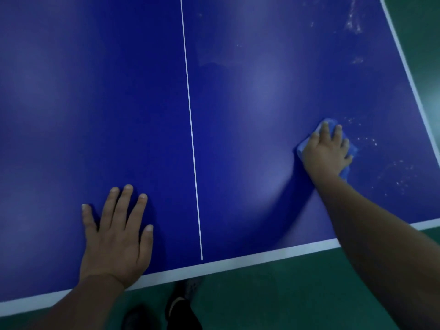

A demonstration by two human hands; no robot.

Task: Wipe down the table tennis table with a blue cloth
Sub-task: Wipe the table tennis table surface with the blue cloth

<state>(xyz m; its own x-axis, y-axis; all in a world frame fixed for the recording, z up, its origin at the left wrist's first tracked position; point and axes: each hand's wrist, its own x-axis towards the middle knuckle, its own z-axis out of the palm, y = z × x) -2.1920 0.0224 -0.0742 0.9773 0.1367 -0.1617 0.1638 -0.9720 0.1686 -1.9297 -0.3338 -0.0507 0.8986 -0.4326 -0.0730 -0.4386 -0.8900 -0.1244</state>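
The blue table tennis table (119, 91) fills most of the view, with a white centre line (190, 120) running away from me. My right hand (326, 151) presses flat on a light blue cloth (301, 146) on the table's right half, fingers spread. The cloth shows around the hand's edges. White dusty specks (367, 140) lie just right of the cloth, and more smears (354, 22) sit at the far right. My left hand (116, 232) rests flat on the table near the front edge, left of the centre line, holding nothing.
A white border (262, 254) marks the table's near edge and another runs along the right side (409, 75). Green floor (273, 294) lies beyond both edges. My dark shoes (181, 303) stand on the floor under the near edge.
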